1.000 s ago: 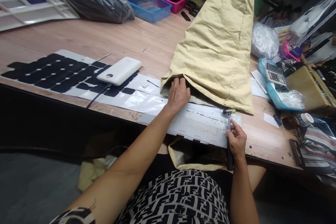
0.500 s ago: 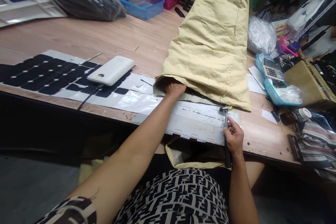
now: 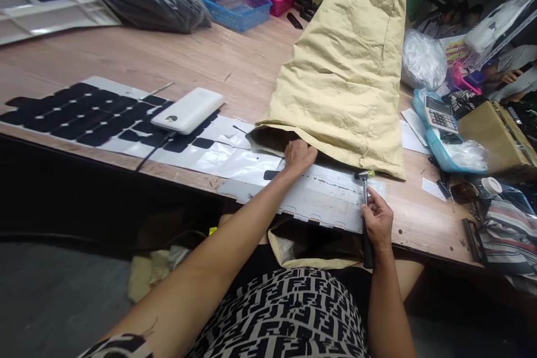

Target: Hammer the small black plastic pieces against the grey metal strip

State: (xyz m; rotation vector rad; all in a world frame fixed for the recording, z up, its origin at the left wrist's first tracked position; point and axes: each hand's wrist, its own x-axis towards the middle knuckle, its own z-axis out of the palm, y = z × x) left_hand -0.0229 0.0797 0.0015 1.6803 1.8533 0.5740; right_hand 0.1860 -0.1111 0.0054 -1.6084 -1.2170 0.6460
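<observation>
My left hand (image 3: 300,156) is at the mouth of a large tan cloth sack (image 3: 335,89), its fingers curled closed. What they hold, if anything, is hidden. In my right hand (image 3: 378,218) is a small hammer (image 3: 367,249), head up, with a yellow-green tip on one end. Beneath both hands lies a whitish sheet (image 3: 327,198) with dark marks and notches along the table's front edge. A black rounded patch (image 3: 272,175) rests on the white film just left of my left wrist.
A white power bank (image 3: 188,111) lies on a sheet of black rounded patches (image 3: 79,109). Blue (image 3: 235,8) and pink (image 3: 285,0) baskets stand at the back. To the right are a calculator (image 3: 440,114), a cardboard box (image 3: 497,137) and striped cloth (image 3: 505,229).
My left hand has come out of the sack's mouth and moved right, fingers now closed. A black patch now shows beside the wrist. My right hand still holds the hammer. The view has shifted slightly.
</observation>
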